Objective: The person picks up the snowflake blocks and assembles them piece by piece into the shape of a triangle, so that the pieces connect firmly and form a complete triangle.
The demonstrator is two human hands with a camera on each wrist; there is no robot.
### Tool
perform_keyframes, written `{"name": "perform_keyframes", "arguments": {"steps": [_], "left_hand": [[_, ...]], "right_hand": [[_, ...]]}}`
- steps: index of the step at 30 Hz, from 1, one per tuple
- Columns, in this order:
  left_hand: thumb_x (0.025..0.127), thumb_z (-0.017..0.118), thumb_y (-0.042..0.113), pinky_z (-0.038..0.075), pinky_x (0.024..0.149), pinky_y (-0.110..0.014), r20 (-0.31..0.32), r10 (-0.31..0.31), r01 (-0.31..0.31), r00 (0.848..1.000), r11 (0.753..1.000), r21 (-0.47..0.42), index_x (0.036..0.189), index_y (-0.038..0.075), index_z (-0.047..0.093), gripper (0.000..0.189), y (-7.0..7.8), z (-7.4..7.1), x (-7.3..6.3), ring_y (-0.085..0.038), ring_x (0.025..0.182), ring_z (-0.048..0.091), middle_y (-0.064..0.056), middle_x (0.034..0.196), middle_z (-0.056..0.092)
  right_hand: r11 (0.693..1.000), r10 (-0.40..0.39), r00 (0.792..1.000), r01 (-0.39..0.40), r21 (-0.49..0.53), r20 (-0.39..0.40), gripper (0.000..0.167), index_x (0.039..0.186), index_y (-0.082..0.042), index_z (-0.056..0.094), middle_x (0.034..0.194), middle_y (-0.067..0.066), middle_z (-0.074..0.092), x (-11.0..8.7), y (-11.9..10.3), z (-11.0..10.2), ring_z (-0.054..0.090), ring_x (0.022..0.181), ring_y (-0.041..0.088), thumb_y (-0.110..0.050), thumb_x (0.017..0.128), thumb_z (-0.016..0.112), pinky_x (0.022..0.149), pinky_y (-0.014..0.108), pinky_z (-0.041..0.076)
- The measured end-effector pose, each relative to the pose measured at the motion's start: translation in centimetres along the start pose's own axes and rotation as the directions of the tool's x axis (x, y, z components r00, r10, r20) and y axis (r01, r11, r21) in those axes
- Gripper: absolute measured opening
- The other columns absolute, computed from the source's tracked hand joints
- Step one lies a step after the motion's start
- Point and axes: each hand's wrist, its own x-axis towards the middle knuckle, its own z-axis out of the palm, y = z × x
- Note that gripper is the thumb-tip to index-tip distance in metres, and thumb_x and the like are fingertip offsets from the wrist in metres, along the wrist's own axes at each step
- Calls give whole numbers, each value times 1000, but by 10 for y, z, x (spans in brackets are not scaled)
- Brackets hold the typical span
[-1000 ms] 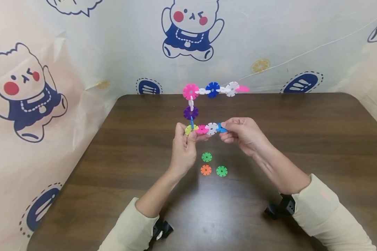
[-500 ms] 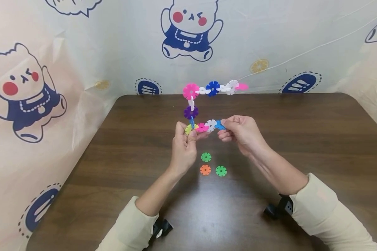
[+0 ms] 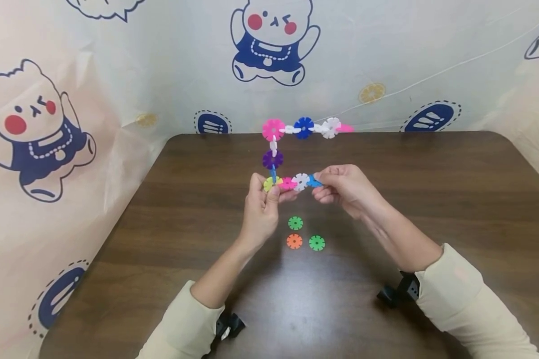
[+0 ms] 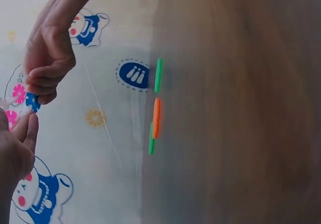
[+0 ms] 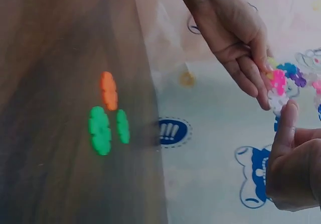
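Note:
A chain of notched plastic snowflake discs is held up over the table in the head view. The left hand (image 3: 259, 215) pinches its yellow disc (image 3: 269, 185) between thumb and fingers. At the other end of the lower row, the right hand (image 3: 352, 189) pinches a light blue disc (image 3: 313, 180). Between the hands sit a pink disc (image 3: 287, 184) and a white disc (image 3: 301, 182), linked in line. From the yellow disc the chain runs up through a purple disc (image 3: 272, 159) to a large pink disc (image 3: 273, 129), then right past a dark blue disc (image 3: 303, 128).
Loose on the wooden table (image 3: 170, 234), nearer the person, lie a green disc (image 3: 295, 223), an orange disc (image 3: 294, 242) and a second green disc (image 3: 316, 243). A printed cloth (image 3: 161, 60) hangs behind the table.
The light blue end of the lower row rose slightly, then dipped a little. Both hands keep their grips, and the loose discs stay in place.

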Motion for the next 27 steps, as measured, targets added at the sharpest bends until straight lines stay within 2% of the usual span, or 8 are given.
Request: {"name": "perform_keyframes", "arguments": {"steps": [3, 6, 10, 14, 18, 20, 24, 27], "left_hand": [[99, 35, 5, 51, 81, -38, -29, -12, 9, 1000, 996, -85, 98, -4, 33, 10, 8, -1, 5, -32, 89, 65, -31, 104, 59], [99, 37, 5, 52, 79, -40, -76, -14, 3, 997, 990, -138, 100, -4, 34, 10, 16, -4, 9, -28, 87, 67, -31, 102, 60], [98, 40, 4, 51, 79, -41, -107, -8, -8, 994, 989, -149, 99, 0, 37, 5, 22, -7, 12, -26, 85, 67, -30, 101, 61], [98, 40, 5, 51, 81, -41, -95, -23, 10, 995, 990, -140, 100, 2, 37, 5, 23, -9, 13, -25, 86, 67, -29, 102, 62], [98, 41, 5, 50, 81, -41, -86, -42, 31, 995, 991, -131, 100, 3, 38, 5, 22, -8, 12, -24, 87, 67, -28, 102, 62], [98, 42, 4, 50, 82, -41, -81, -50, 39, 995, 990, -134, 100, 2, 37, 5, 21, -7, 11, -24, 88, 67, -29, 104, 61], [98, 41, 3, 51, 81, -40, -63, -62, 52, 996, 988, -144, 99, 2, 36, 5, 20, -4, 11, -25, 88, 67, -31, 106, 60], [98, 40, 2, 51, 80, -39, -56, -62, 53, 996, 987, -150, 98, 2, 35, 5, 19, -2, 11, -24, 88, 67, -31, 106, 59]], "right_hand": [[998, -62, 998, 61, 35, 13, 13, 93, 7, 54, 62, 7, 64, -2, -4, -2, 64, 53, 11, -6, 92, 56, 54, 22, 53], [985, -170, 985, 170, 0, 11, 14, 94, 5, 55, 67, 8, 65, -5, -7, -5, 64, 56, 13, -8, 91, 58, 56, 24, 54], [957, -283, 959, 282, -60, -2, 14, 95, 2, 60, 74, 7, 66, -7, -7, -8, 65, 59, 14, -9, 88, 63, 61, 26, 54], [945, -324, 946, 322, -61, -26, 11, 93, -1, 65, 76, 7, 67, -7, -3, -9, 65, 62, 15, -8, 85, 67, 65, 26, 54], [923, -371, 928, 365, -122, -29, 19, 98, 4, 64, 81, 7, 68, -8, 0, -11, 68, 69, 19, -5, 82, 68, 69, 30, 54], [894, -409, 912, 396, -209, -25, 24, 101, 7, 63, 83, 5, 68, -8, 1, -11, 67, 72, 19, -6, 82, 69, 71, 31, 54], [790, -509, 860, 455, -410, -26, 23, 99, 6, 65, 84, 5, 67, -9, 3, -12, 63, 72, 18, -9, 81, 70, 67, 24, 53], [723, -575, 818, 493, -484, -25, 19, 95, 4, 68, 83, 9, 67, -9, 5, -11, 60, 70, 16, -8, 81, 71, 61, 22, 50]]}}
